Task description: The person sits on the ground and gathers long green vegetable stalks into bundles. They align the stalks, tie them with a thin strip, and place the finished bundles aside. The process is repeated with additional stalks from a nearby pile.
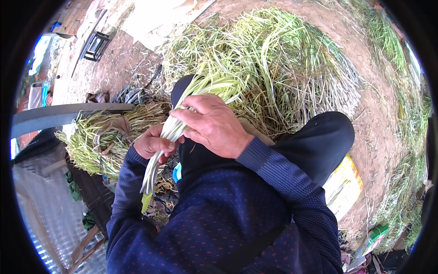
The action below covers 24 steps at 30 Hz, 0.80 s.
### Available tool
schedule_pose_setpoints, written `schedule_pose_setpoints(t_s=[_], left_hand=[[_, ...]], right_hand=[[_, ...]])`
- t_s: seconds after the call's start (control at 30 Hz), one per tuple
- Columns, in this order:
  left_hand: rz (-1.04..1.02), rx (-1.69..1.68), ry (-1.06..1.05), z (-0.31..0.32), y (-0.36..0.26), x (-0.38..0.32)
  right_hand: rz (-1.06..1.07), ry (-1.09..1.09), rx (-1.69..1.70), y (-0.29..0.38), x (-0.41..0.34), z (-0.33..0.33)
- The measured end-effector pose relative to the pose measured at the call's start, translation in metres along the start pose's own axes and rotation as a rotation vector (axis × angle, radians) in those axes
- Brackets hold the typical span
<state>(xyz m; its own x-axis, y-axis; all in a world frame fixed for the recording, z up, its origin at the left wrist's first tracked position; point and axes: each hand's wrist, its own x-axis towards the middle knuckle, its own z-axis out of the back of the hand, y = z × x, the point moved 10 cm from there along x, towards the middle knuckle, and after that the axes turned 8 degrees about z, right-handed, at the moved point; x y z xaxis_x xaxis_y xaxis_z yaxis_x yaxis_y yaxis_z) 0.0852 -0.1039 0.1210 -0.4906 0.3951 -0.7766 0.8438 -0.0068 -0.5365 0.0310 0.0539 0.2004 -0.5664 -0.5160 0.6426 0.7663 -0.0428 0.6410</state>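
Note:
A bundle of long leafy stalks (171, 132), white at the stems and yellow-green at the leaves, lies slantwise over my knee. Around its pale stems my left hand (157, 144) is closed, with the thumb on top. My right hand (214, 125) rests over the upper stems, fingers bent and slightly spread; whether it grips them is unclear, since its fingertips and palm are partly hidden. The stem ends hang down below my left hand, near a yellow-green leaf tip (146, 202). The leafy end points away from me, towards a large heap of similar stalks (260, 58).
A second pile of stalks (99, 144) lies at left, beneath a curved grey bar (68, 114). Clear plastic sheeting (44, 202) covers the lower left. A small dark stool (96, 46) stands at upper left. A printed sack (345, 186) and scattered greens (403, 185) lie at right.

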Motion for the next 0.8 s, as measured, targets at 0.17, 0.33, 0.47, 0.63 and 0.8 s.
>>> schedule_pose_setpoints(t_s=[0.17,0.33,0.47,0.63,0.8], left_hand=[[0.058,0.017,-0.055,0.021,0.015,-0.011],[0.095,0.026,-0.059,0.03,0.025,-0.025],[0.115,0.086,-0.08,0.038,0.03,-0.027],[0.136,0.134,-0.1,0.039,0.028,-0.028],[0.139,0.125,-0.06,0.042,0.037,-0.028]], right_hand=[[-0.492,0.088,-0.299,-0.157,-0.074,0.013],[-0.826,-0.113,-0.434,-0.23,-0.183,0.104],[-0.609,-0.312,-0.26,-0.144,-0.085,0.106],[-0.243,0.119,-0.111,-0.051,-0.006,0.003],[-0.158,0.08,-0.157,-0.058,-0.022,-0.015]])
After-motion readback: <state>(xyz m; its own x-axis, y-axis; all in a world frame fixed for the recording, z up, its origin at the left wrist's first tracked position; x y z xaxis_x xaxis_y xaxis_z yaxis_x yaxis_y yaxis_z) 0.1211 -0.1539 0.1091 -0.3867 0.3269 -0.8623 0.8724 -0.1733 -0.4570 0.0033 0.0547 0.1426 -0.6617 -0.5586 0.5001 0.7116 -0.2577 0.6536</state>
